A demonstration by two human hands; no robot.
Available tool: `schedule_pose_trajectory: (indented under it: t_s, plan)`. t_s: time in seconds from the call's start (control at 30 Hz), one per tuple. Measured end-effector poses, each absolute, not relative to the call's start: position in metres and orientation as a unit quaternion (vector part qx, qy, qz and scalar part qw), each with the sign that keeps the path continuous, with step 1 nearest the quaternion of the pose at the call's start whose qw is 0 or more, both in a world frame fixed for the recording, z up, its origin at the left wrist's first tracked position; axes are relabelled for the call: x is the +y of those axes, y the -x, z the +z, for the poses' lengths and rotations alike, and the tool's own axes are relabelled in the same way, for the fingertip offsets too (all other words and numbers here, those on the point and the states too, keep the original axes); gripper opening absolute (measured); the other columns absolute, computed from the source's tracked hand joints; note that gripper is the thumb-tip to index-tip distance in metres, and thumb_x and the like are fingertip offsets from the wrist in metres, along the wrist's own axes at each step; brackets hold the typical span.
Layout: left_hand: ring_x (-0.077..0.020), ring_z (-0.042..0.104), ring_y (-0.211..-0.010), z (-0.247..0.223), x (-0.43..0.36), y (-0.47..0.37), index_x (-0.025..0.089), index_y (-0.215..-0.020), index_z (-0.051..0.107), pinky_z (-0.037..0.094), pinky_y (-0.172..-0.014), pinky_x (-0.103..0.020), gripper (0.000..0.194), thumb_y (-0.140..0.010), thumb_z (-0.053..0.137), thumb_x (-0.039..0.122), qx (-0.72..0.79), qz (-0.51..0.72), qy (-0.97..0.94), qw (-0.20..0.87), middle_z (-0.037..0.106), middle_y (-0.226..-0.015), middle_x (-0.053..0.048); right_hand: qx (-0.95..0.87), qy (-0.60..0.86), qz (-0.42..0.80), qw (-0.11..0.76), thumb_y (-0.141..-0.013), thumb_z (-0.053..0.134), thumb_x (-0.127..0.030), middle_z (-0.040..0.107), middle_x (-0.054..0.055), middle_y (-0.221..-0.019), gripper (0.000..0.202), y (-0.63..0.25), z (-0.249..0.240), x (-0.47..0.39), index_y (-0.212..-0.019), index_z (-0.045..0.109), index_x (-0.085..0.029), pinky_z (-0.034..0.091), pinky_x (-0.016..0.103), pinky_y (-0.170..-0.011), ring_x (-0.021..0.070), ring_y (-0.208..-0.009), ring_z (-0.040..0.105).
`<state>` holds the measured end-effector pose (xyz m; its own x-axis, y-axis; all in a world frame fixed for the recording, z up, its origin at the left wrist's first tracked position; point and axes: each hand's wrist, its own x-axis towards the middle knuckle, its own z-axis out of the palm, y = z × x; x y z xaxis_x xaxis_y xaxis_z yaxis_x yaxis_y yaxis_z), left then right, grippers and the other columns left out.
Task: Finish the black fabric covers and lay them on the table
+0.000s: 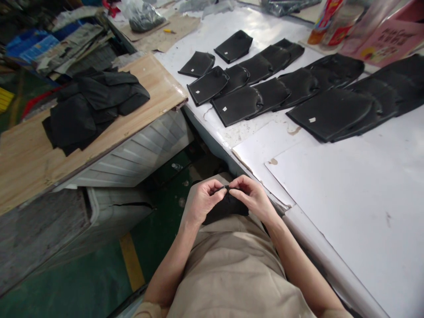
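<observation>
Close to my body, my left hand (208,198) and my right hand (249,194) both pinch the upper edge of a black fabric piece (227,208). Thumbs and fingertips meet near its middle, and the rest of the piece hangs down over my lap. Its exact kind is not clear. Overlapping rows of similar flat black pieces (236,105) lie on the white table to the right, several with a small white tag on a corner. A loose pile of black pieces (99,104) lies on the wooden board to the left.
The white table's edge (308,225) runs along my right side. The wooden board (159,84) stands at my left on a pale crate (139,150). Jars (341,26) and a pink box (391,39) stand at the back right. A plastic bag (141,15) sits at the far back.
</observation>
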<state>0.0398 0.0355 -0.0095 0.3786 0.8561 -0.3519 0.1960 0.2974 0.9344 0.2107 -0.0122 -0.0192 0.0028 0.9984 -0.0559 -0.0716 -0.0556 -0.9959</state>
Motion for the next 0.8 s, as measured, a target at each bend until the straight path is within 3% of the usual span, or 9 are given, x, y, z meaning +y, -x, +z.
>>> schedule_pose_trajectory:
  t_s: [0.1, 0.37, 0.63, 0.8]
  plan:
    - [-0.0084, 0.048, -0.058, -0.0092, 0.0322, -0.0425, 0.017, -0.073, 0.062, 0.037, -0.052, -0.018, 0.015, -0.079, 0.067, 0.030, 0.498, 0.254, -0.545, 0.625, 0.057, -0.065, 0.004, -0.427, 0.502, 0.547, 0.516, -0.086, 0.072, -0.034, 0.061, -0.001, -0.079, 0.017, -0.2084, -0.0212, -0.0107, -0.089, 0.063, -0.020, 0.045, 0.026, -0.065, 0.0135, -0.071, 0.056]
    - [-0.0083, 0.047, -0.058, -0.0065, 0.0285, -0.0481, 0.015, -0.072, 0.060, 0.036, -0.052, -0.018, 0.016, -0.078, 0.066, 0.029, 0.506, 0.256, -0.569, 0.595, 0.055, -0.064, 0.003, -0.404, 0.513, 0.549, 0.523, -0.078, 0.068, -0.019, 0.064, 0.000, -0.084, 0.016, -0.2058, -0.0240, -0.0087, -0.093, 0.062, -0.019, 0.049, 0.027, -0.069, 0.0139, -0.076, 0.060]
    - [-0.0084, 0.047, -0.057, -0.0073, 0.0299, -0.0447, 0.016, -0.073, 0.060, 0.037, -0.052, -0.018, 0.017, -0.079, 0.065, 0.030, 0.510, 0.253, -0.574, 0.589, 0.054, -0.064, 0.003, -0.404, 0.491, 0.576, 0.514, -0.086, 0.064, -0.025, 0.066, 0.002, -0.089, 0.017, -0.2096, -0.0184, -0.0125, -0.102, 0.064, -0.020, 0.048, 0.026, -0.069, 0.0137, -0.078, 0.061]
    - [-0.0085, 0.045, -0.056, -0.0094, 0.0281, -0.0460, 0.016, -0.073, 0.060, 0.034, -0.051, -0.019, 0.015, -0.079, 0.066, 0.029, 0.506, 0.241, -0.605, 0.566, 0.053, -0.062, 0.003, -0.409, 0.509, 0.559, 0.512, -0.080, 0.070, -0.023, 0.064, 0.000, -0.084, 0.021, -0.2093, -0.0216, -0.0114, -0.099, 0.063, -0.020, 0.047, 0.026, -0.067, 0.0141, -0.077, 0.061]
